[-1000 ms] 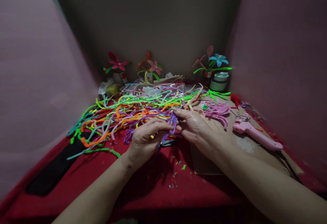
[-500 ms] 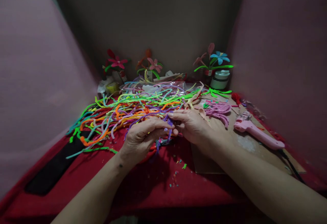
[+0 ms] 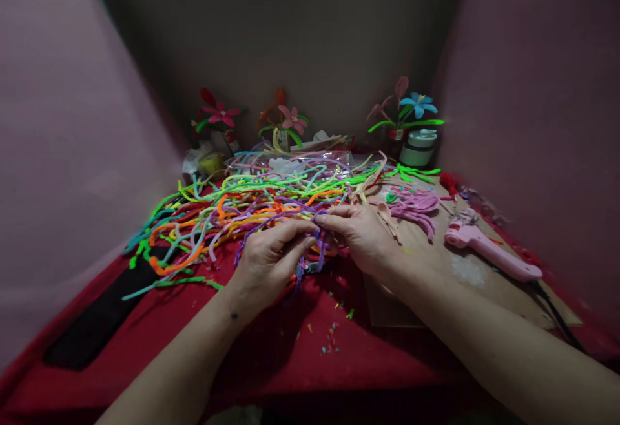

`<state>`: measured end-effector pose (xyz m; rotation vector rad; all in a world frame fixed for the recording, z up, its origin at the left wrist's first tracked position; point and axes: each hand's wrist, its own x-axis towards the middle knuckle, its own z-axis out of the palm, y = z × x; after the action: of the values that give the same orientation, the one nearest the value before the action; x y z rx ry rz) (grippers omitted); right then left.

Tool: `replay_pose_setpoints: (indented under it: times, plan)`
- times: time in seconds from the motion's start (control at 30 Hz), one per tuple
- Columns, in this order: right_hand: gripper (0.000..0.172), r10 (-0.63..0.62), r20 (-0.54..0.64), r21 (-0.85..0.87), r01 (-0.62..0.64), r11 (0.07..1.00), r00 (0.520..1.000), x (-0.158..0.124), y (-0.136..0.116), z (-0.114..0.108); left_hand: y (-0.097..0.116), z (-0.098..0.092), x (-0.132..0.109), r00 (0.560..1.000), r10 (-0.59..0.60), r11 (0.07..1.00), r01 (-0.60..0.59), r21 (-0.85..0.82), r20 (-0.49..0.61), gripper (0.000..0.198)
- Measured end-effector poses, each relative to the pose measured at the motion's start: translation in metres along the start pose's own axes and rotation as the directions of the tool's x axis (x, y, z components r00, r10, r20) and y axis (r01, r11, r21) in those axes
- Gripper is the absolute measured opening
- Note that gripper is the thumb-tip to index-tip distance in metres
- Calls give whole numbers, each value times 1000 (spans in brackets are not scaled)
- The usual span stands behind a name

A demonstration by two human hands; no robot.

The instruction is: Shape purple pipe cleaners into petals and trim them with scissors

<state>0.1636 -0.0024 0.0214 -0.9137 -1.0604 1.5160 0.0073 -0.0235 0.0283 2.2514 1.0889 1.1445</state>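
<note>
Purple pipe cleaners (image 3: 320,239) are pinched between my two hands, above the front edge of a colourful heap of pipe cleaners (image 3: 261,202). My left hand (image 3: 271,254) grips them from the left with thumb and forefinger. From the right, my right hand (image 3: 361,234) pinches their upper part; its lower fingers are partly hidden. Below the hands lie pliers (image 3: 310,268) with red handles, largely covered by my left hand and the purple strands.
A pink glue gun (image 3: 494,254) with a black cord lies on a brown board (image 3: 436,283) at right, near pink pipe cleaners (image 3: 416,205). A black strip (image 3: 101,315) lies at left. Pipe-cleaner flowers (image 3: 419,105) and a lidded jar (image 3: 419,147) stand behind. Scraps dot the red cloth (image 3: 300,373).
My left fingers have shifted slightly and now cover more of the purple pipe cleaners. My right hand keeps its pinch at nearly the same place.
</note>
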Motion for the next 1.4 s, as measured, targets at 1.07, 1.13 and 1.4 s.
replay_pose_setpoints:
  times: [1.07,1.13,1.4]
  plan:
    - [19,-23,13,-392,27,920,1000,-5,19,6,4,12,-10,967,-4,876,-118,467,253,9]
    - [18,17,17,-359,-10,933,1000,-5,18,6,2,14,-11,966,26,859,-153,489,256,8]
    - [17,38,62,-280,-20,960,997,-2,20,2,-6,13,-14,937,215,819,-327,471,276,15]
